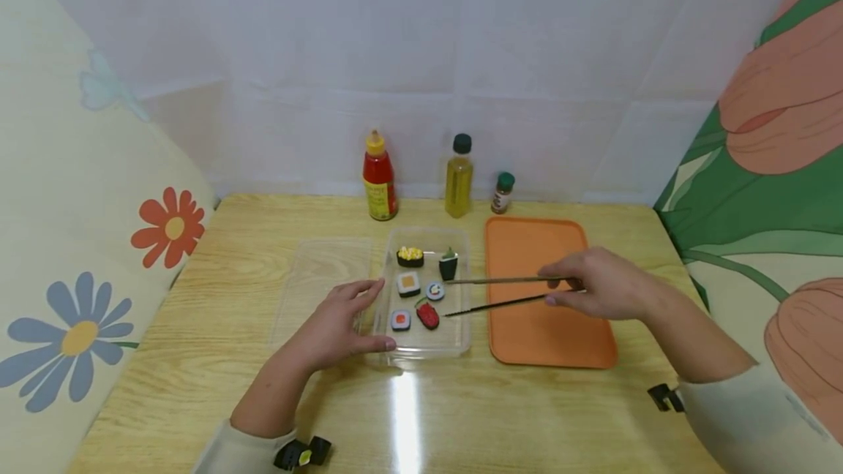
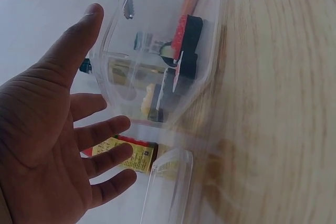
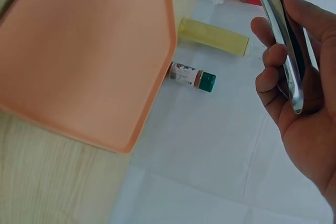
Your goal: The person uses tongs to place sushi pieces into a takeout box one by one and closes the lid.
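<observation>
A clear plastic box (image 1: 461,342) holds several toy sushi pieces, among them a corn-topped one (image 1: 410,257), a dark green-tipped one (image 1: 448,265) and a red-topped one (image 1: 428,315). Spread along the box's left side, my left hand (image 1: 345,324) has its thumb at the near corner; in the left wrist view its fingers (image 2: 107,158) are apart and relaxed. My right hand (image 1: 599,284) grips long metal tongs (image 3: 286,40) above the orange tray (image 1: 546,335). The tongs' two arms are spread, with their tips over the box's right part, close to the sushi.
A clear lid (image 1: 316,269) lies left of the box. Behind stand a red sauce bottle (image 1: 378,181), an oil bottle (image 1: 458,181) and a small green-capped spice jar (image 1: 502,194). White cloth (image 1: 421,57) hangs at the back, with flowered panels on both sides.
</observation>
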Tool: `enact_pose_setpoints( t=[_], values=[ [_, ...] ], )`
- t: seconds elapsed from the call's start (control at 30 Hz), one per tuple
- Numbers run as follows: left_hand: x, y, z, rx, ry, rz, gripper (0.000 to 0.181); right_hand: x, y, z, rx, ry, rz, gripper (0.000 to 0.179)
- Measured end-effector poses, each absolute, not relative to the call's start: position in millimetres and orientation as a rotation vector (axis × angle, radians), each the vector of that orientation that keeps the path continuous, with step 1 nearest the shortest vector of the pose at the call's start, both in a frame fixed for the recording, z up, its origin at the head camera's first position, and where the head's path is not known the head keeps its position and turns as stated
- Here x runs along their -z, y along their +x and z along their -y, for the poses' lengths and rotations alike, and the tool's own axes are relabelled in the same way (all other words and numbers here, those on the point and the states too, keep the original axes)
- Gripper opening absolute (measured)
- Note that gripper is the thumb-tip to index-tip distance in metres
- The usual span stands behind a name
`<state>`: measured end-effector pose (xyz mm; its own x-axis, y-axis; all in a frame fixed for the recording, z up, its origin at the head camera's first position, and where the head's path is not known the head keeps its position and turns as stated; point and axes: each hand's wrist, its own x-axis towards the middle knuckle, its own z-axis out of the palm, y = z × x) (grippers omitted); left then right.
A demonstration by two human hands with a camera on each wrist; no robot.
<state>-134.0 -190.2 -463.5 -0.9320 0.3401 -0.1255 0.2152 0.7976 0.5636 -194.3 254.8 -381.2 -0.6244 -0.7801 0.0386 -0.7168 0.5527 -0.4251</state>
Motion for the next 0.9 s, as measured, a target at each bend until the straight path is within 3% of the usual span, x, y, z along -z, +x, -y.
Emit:
enact_pose_setpoints(
  t=[0.53, 0.9],
  values=[
    [462.7, -133.9, 190.0, -0.842, 0.431, -2.769, 0.106, 403.5, -177.2, -291.2, 0.806, -1.287, -2.747, 0.035],
    [462.4, -134.0, 189.8, -0.838, 0.424, -2.759, 0.107, 413.1, -161.5, -312.8, 0.89, -1.143, -2.819, 0.032]
  ],
)
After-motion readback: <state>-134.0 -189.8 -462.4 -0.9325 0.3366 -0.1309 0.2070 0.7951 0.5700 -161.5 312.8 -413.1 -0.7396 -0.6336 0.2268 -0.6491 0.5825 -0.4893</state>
